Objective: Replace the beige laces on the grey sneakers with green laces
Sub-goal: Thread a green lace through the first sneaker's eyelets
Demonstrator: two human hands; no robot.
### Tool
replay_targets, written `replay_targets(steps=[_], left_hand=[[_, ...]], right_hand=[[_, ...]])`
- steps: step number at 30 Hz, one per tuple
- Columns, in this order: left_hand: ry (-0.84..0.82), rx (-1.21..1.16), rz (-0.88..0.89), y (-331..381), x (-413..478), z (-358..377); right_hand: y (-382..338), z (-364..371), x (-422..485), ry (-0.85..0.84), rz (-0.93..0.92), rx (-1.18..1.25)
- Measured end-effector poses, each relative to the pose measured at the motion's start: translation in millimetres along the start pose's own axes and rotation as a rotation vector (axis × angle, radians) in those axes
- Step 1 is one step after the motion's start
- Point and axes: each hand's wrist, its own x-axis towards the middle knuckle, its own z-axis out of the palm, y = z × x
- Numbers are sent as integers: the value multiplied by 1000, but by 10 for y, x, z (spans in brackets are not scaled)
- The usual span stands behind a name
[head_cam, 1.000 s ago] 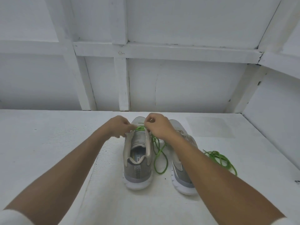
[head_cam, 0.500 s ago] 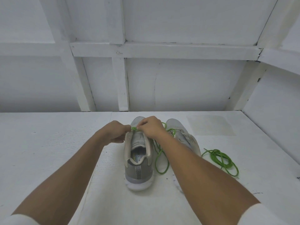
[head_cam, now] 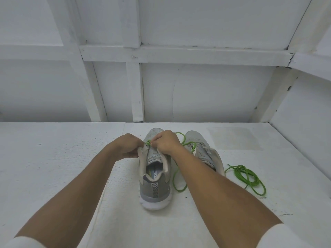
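Right forearm (head_cam: 206, 172) crosses the second sneaker (head_cam: 202, 145) — spare green lace (head_cam: 247, 178) coiled beside.

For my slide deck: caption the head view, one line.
Left hand and right hand thread a green lace into one grey sneaker; a spare green lace lies coiled nearby.

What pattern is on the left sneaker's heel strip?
Black-and-white chevrons on the heel strip; head view.

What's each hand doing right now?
Left hand: pinches the green lace at the sneaker between the arms.
Right hand: pinches the same lace.
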Motion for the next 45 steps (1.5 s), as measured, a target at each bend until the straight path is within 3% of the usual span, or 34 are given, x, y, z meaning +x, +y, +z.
replay_targets(steps=[22, 29, 32, 34, 36, 40, 42, 45], left_hand=[[-22, -77, 11, -47, 7, 26], [23, -23, 194, -75, -1, 85], [73, -71, 226, -76, -59, 118], [145, -237, 231, -73, -50, 34], [215, -610, 233, -24, -27, -207], [317, -1382, 334, 253, -160, -971], [408, -1282, 400, 383, -258, -1206], [448, -639, 416, 347, -209, -999]], right_hand=[[-17, 62, 13, 24, 9, -70], [-28, 57, -45, 86, -26, -169], [-57, -7, -187, 223, -83, -211], [-33, -55, -368, 320, -134, -155], [18, -71, -624, 372, -177, -34], [206, 7, -935, 284, -59, 62], [294, 57, -929, 243, -26, 88], [344, 102, -883, 244, -31, 103]])
